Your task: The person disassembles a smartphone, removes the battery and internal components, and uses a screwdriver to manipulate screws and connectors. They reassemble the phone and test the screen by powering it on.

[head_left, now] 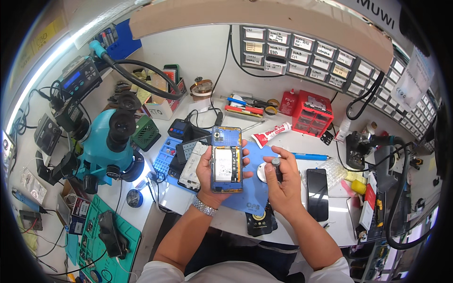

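My left hand (pixel 206 181) is wrapped round an opened smartphone (pixel 227 137), held upright above the blue mat. Its back cover is off, so the white battery (pixel 226 163), a blue upper section with the camera cluster and orange edges show. To the right of it, my right hand (pixel 286 189) closes thumb and fingers on a short dark screwdriver-like tool (pixel 277 168) with a grey cap; its tip is hidden. A round white disc (pixel 262 172) appears beside my right thumb; I cannot tell whether the hand touches it. The blue mat (pixel 243 203) lies below both hands.
A teal microscope (pixel 106 141) stands left, above a green work mat (pixel 113 226). Phone parts (pixel 191 172) lie left of my hand. A black phone (pixel 317 194) rests at right. Behind are a glue tube (pixel 271 134), a red drawer box (pixel 311 115) and wall drawers (pixel 297 55).
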A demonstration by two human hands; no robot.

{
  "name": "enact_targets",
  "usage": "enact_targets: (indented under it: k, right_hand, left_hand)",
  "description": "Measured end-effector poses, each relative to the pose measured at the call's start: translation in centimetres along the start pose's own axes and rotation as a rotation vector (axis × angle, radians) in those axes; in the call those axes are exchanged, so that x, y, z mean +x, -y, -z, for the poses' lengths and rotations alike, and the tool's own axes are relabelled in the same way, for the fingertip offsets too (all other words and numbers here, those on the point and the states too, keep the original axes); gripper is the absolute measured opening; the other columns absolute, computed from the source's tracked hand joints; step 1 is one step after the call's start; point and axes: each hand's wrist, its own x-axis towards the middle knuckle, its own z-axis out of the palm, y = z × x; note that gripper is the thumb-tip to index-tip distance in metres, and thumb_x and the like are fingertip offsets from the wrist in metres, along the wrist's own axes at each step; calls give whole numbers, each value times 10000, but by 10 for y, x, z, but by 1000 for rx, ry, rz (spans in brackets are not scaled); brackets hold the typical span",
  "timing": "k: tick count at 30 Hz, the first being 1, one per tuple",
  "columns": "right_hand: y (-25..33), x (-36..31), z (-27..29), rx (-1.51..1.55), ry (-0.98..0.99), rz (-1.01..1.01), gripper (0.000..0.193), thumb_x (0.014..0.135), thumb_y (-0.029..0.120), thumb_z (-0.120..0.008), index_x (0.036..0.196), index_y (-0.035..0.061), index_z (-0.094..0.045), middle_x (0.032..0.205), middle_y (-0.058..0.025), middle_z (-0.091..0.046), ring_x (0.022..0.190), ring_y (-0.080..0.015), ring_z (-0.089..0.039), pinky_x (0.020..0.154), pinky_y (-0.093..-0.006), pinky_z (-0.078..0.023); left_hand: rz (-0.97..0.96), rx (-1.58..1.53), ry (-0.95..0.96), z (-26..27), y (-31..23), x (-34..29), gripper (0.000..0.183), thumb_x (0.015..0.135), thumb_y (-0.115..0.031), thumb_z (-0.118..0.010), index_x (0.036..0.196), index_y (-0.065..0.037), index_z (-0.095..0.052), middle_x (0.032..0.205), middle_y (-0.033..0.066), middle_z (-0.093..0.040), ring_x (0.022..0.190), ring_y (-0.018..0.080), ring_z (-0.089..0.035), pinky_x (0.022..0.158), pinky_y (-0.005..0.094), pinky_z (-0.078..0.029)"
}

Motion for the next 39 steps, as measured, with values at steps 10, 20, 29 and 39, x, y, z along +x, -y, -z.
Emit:
enact_targets:
  k: [10,20,29,39]
  right_hand:
    - [-4,-10,-7,-30,-3,109,262,1086,158,-673,1253,-42,-703,1484,-243,-527,984,-241,-663,916,-389,-560]
    - [-16,-6,-14,96,-125,-16,303,1144,232,-609,1278,-16,-720,1313,-160,-666,1018,-213,-709,865,-336,-578]
    - [-21,-3,-10,401,-134,-271,397,1177,333,-554,1335,-8,-684,1234,-116,-695,943,-131,-671,827,-302,-563]
    - [-23,-1,-7,373,-140,-276,384,1173,315,-570,1358,-3,-679,1184,-112,-726,989,-117,-654,885,-282,-537]
  left_hand:
    - [8,29,-32,-2,2,-1,911,1113,-598,-397,1662,115,-251,1392,313,-577,1192,410,-656,953,640,-645]
    - [-185,481,-283,6,5,-3,400,1149,-377,-581,1354,-33,-584,1153,105,-692,980,240,-732,845,393,-661]
    - [-270,521,-368,-9,12,6,423,1017,10,-592,1432,4,-506,1332,184,-686,1224,284,-720,1068,447,-616]
    - [-294,581,-329,-1,14,4,516,961,47,-525,1473,1,-481,1402,204,-639,1315,325,-669,1148,490,-559]
